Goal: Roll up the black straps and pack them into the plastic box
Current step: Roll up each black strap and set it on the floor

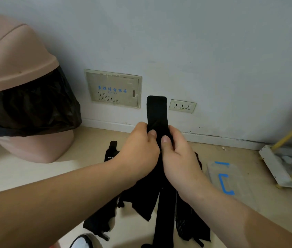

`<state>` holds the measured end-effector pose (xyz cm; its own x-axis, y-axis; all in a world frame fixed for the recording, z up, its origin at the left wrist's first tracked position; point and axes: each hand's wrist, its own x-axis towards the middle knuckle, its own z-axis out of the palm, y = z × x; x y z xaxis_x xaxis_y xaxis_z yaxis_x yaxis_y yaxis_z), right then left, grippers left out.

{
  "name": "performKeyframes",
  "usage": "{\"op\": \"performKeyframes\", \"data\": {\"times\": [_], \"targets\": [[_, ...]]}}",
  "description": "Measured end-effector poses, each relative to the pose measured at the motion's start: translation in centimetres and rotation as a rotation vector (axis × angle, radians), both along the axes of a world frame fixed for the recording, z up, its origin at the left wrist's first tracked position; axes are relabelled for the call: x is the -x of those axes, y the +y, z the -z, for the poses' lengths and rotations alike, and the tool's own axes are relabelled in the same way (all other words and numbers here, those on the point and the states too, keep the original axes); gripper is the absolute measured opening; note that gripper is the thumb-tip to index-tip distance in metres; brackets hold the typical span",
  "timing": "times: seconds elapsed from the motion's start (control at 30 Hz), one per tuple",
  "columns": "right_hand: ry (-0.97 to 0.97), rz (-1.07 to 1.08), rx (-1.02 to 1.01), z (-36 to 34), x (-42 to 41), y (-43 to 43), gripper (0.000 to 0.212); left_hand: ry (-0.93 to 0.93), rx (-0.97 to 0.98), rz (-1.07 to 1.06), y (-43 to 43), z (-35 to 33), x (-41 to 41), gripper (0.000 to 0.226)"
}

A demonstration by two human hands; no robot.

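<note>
I am looking down at a beige tiled floor (25, 176) running up to a pale grey painted wall (195, 42). A large pink plastic swing-lid bin (14, 56), lined with a black bag, is standing at the left. A heap of loose black fabric straps (166, 212) is lying on the floor beneath my arms. To its right a clear plastic box with blue latches (229, 179) is sitting on the floor, near a white metal rack with yellow bars (288, 158). My left hand (138, 151) and right hand (179, 158) are both gripping one black strap (157, 111), thumbs pressing on its front, its free end standing upright above my fingers.
</note>
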<state>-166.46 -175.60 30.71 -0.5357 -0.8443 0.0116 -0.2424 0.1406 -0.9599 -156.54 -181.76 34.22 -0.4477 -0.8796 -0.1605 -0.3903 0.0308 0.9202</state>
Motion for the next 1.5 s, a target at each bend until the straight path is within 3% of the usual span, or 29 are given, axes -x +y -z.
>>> {"op": "performKeyframes", "data": {"times": [0.17,0.3,0.53,0.77,0.9,1.03,1.23,1.4,1.5], "targets": [[-0.299,-0.027,0.005,-0.5,0.3,-0.5,0.03,0.105,0.12,-0.032,-1.1,-1.0,-0.4,0.022],[-0.371,-0.07,-0.056,-1.3,0.2,-0.8,0.024,0.216,0.033,-0.037,-1.5,-1.2,-0.7,0.019],[-0.401,0.027,-0.045,-1.9,0.4,-1.7,0.018,0.418,-0.408,0.009,-1.9,0.4,-0.1,0.026],[-0.54,0.231,0.056,-2.3,2.8,-3.2,0.019,0.094,-0.282,0.23,-0.2,3.5,0.1,0.025],[-0.595,0.202,0.034,-2.2,3.7,-3.3,0.029,0.045,-0.121,0.209,-0.3,3.9,0.0,0.024],[-0.475,0.017,-0.078,-1.3,3.1,-2.8,0.036,0.157,-0.039,0.094,-1.3,2.5,0.4,0.017],[-0.082,-0.022,-0.125,-0.8,2.5,-1.9,0.028,0.33,-0.25,-0.215,-4.2,0.7,0.1,0.023],[-0.05,0.035,-0.19,-0.2,2.6,-2.0,0.046,0.349,-0.329,-0.261,-5.0,0.7,0.0,0.02],[-0.043,0.027,-0.189,0.6,3.0,-2.3,0.046,0.359,-0.331,-0.303,-5.3,0.7,0.1,0.018]]}}
